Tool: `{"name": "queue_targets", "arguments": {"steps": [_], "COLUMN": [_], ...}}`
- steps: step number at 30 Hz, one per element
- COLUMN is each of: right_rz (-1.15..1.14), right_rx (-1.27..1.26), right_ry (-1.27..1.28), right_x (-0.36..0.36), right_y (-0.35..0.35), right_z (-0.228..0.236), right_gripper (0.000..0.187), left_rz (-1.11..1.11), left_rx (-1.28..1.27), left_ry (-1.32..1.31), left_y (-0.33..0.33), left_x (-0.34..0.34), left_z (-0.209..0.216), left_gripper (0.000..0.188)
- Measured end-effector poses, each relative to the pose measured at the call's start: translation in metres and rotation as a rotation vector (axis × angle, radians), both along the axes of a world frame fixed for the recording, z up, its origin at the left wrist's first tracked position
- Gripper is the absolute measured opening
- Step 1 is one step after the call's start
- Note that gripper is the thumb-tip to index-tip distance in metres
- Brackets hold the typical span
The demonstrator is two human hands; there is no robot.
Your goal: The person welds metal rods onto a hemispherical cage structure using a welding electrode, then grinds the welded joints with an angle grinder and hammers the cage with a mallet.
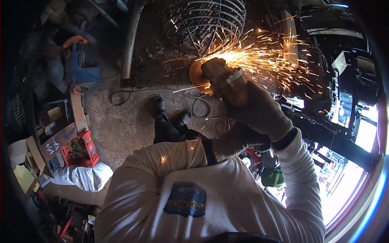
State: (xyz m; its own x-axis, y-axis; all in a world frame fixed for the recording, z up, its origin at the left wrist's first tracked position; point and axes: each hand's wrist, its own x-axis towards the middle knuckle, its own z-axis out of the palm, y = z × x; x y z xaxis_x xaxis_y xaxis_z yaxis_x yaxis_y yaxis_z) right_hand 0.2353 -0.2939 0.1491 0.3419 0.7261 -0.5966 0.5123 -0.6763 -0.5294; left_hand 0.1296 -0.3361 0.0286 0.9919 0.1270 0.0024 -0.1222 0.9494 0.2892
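Observation:
An angle grinder (233, 83) is running, its round disc (197, 76) against the lower end of a cage of bent metal rods (216, 18). Bright orange sparks stream away to the right from the contact. My right hand (261, 109), in a dark knitted glove, is wrapped round the grinder's body behind its head. Closer to my chest, my gloved left hand (233, 143) is closed at the grinder's rear end; its fingers are partly hidden under the right hand. The exact cutting point is lost in the glare.
The cage rests on a dark work surface (162, 60) beside a long metal pipe (133, 40). A cable (142, 90) runs along its near edge, above my feet. At left stand a red crate (92, 148), a white sack (91, 177) and a blue metal stand (83, 69).

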Motion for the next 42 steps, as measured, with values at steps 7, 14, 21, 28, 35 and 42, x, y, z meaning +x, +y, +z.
{"name": "queue_targets", "arguments": {"steps": [7, 14, 21, 28, 35, 42], "right_rz": [0.055, 0.064, 0.07, 0.027, 0.031, 0.057], "right_rx": [-0.085, 0.018, 0.005, 0.016, 0.067, -0.006], "right_ry": [-0.108, -0.062, 0.0, -0.063, -0.02, -0.077], "right_x": [-0.003, 0.002, -0.003, -0.005, -0.013, -0.017], "right_y": [0.006, 0.003, 0.009, 0.004, 0.014, 0.019], "right_z": [0.01, -0.004, 0.0, -0.004, 0.01, 0.011], "right_gripper": [0.056, 0.068, 0.068, 0.06, 0.06, 0.063], "left_rz": [-0.003, -0.014, 0.007, 0.026, 0.05, 0.036], "left_rx": [0.037, 0.041, 0.055, 0.085, 0.131, 0.236], "left_ry": [0.02, 0.017, 0.025, 0.045, 0.073, 0.136], "left_y": [0.001, 0.002, 0.006, 0.009, 0.011, 0.017], "left_x": [-0.004, -0.001, -0.004, -0.01, -0.009, -0.014], "left_z": [0.001, 0.002, 0.003, 0.003, -0.003, 0.003], "left_gripper": [0.041, 0.043, 0.045, 0.048, 0.05, 0.045]}}
